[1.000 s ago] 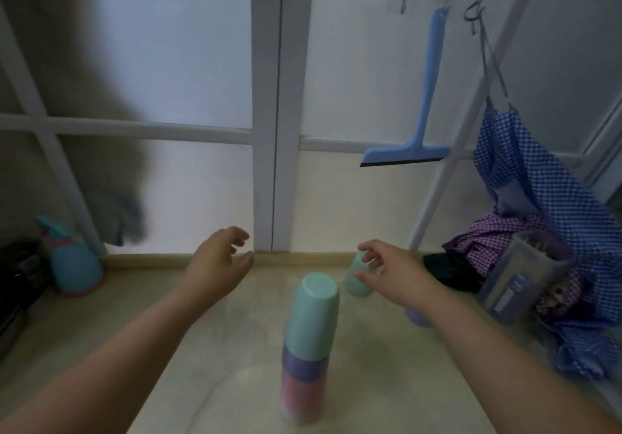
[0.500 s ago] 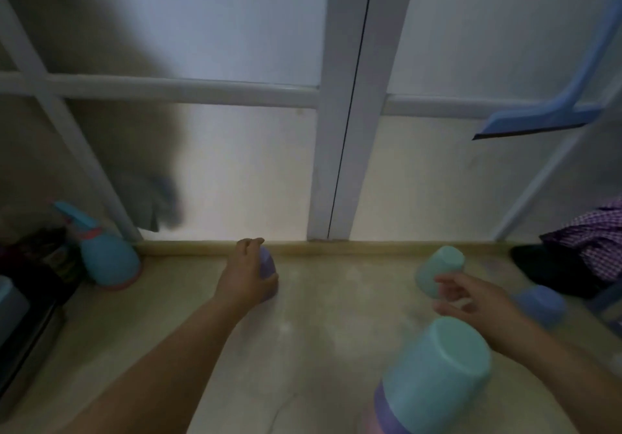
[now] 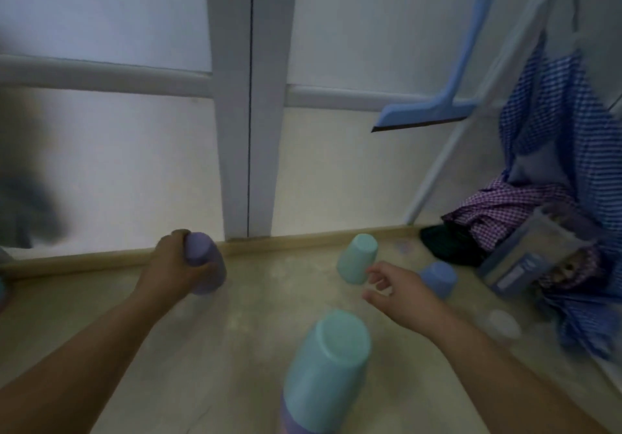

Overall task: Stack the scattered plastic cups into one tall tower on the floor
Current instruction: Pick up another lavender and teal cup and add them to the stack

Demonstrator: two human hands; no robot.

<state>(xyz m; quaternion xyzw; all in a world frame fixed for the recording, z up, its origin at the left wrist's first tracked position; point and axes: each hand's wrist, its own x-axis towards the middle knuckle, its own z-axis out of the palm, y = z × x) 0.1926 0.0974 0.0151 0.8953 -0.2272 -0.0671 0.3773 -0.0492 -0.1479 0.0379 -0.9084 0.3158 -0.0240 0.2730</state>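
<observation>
A stack of upside-down cups (image 3: 324, 376) stands near the bottom edge, teal on top with a purple one under it. My left hand (image 3: 171, 265) is closed around a purple cup (image 3: 205, 267) by the door sill, tilted. A teal cup (image 3: 357, 258) sits upside down further right. My right hand (image 3: 400, 290) hovers just in front of it, fingers apart and holding nothing. A blue cup (image 3: 439, 278) stands behind that hand, and a pale whitish cup (image 3: 501, 327) is to its right, blurred.
White framed doors (image 3: 250, 130) close off the far side. A blue squeegee (image 3: 434, 110) hangs at right above checked cloth (image 3: 552, 151) and a clear plastic container (image 3: 525, 262) in the right corner. Beige floor (image 3: 255, 326) lies between my arms.
My left hand has closed on the purple cup and tipped it off the floor. My right hand stays open beside the teal cup. The view has shifted right and the stack moved leftward in frame.
</observation>
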